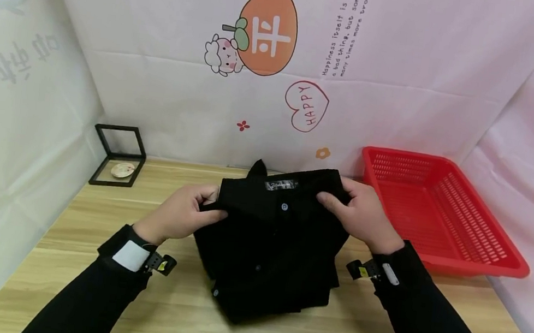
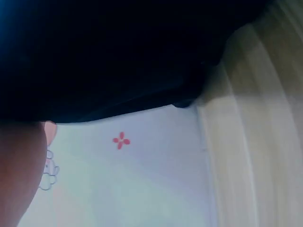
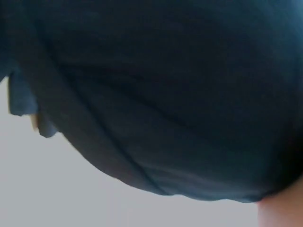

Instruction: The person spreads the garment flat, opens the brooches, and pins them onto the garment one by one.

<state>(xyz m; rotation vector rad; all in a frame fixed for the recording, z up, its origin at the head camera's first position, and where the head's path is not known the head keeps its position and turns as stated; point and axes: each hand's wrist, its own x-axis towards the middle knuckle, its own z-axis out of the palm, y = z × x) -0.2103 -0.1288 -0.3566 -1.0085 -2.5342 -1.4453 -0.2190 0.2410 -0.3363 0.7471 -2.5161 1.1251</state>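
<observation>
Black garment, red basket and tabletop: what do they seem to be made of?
Black garment: matte cloth, judging by its soft creases and folds; the fibre can't be told. Red basket: probably moulded plastic with a slight sheen, given its rows of small openings and smooth rim. Tabletop: wood or wood-look laminate, pale with streaky grain; I can't say which.

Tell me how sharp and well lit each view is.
Head: the HAPPY heart reads crisply, while the black garment loses most fold detail and soft shadows lie on the table; left wrist: the garment is almost solid black, the table soft; right wrist: blurry, low in contrast, with a bluish cast on the garment.
</observation>
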